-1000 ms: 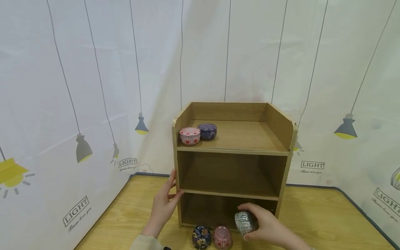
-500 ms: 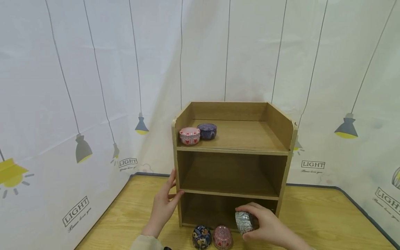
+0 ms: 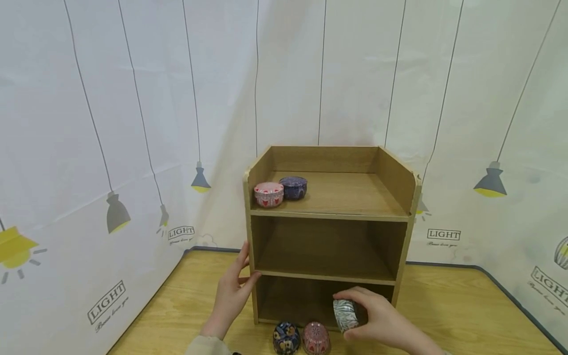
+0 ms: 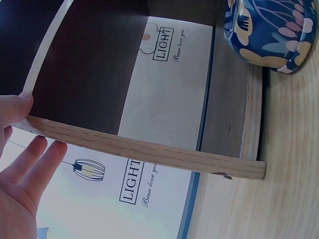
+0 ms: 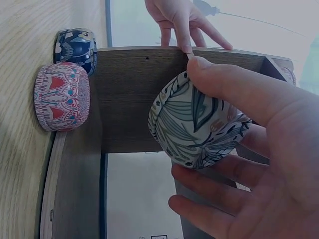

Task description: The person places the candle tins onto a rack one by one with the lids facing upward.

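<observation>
Left hand [image 3: 230, 288]: pinching shelf [image 3: 328, 246] by its side | right hand [image 3: 374, 318]: gripping patterned tin [image 3: 344, 315] (tilted)

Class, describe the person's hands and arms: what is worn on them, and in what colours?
The left hand and the right hand have no visible gloves or rings. A pale cream sleeve covers the left arm, ending near the wrist. The right arm's sleeve is too cut off to describe.

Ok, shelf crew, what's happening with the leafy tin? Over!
Right grip holding leaf-patterned tin, tilted, off table. Left grip touching left side of wooden shelf unit. Blue floral tin, pink patterned tin on table, close by.
</observation>
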A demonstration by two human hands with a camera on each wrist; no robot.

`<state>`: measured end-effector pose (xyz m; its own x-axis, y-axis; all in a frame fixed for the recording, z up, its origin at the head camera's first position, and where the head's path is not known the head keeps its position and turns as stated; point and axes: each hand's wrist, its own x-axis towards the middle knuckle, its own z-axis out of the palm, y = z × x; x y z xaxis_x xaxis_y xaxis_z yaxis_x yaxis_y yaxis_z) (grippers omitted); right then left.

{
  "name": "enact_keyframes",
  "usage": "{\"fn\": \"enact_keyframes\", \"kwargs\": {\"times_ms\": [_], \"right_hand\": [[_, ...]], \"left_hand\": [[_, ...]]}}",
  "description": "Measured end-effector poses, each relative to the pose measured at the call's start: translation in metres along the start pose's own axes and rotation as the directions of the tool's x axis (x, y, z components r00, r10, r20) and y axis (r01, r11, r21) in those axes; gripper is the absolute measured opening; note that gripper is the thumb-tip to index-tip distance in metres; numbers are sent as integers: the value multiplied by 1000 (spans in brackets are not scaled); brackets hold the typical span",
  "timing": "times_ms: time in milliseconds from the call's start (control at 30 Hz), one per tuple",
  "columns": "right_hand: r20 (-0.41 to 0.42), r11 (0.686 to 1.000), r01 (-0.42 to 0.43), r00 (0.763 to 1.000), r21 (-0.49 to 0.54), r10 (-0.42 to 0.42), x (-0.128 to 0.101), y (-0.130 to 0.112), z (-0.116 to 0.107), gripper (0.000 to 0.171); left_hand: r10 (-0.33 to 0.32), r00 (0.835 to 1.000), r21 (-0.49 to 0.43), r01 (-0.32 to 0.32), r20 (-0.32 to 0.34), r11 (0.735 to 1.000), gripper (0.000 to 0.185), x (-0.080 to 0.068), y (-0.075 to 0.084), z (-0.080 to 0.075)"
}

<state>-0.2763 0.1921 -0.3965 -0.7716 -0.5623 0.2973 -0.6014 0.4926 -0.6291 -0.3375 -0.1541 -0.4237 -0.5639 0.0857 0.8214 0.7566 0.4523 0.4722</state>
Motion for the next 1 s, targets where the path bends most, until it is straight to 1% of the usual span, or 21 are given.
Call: {"fn": "enact_keyframes", "kwargs": {"times_ms": [233,500,700,1000], "right_hand": [[-40,997,3,999,-80,-6,2,-4,-1,59],[-34,997,-19,999,-73,17,4,-9,-3,59],[-58,997,-1,998,-74,-3,6,-13,-3,60],[-103,998,-19,995,-62,12,9,-18,-5,62]], "left_hand": [[-14,1000,-4,14,3,1000,82,0,0,0],[-1,1000,-5,1,0,1000,83,-1,-2,0],[4,1000,2,-4,-3,1000,83,-1,-3,0],[-2,1000,7,2,4,1000,82,-1,-1,0]]}}
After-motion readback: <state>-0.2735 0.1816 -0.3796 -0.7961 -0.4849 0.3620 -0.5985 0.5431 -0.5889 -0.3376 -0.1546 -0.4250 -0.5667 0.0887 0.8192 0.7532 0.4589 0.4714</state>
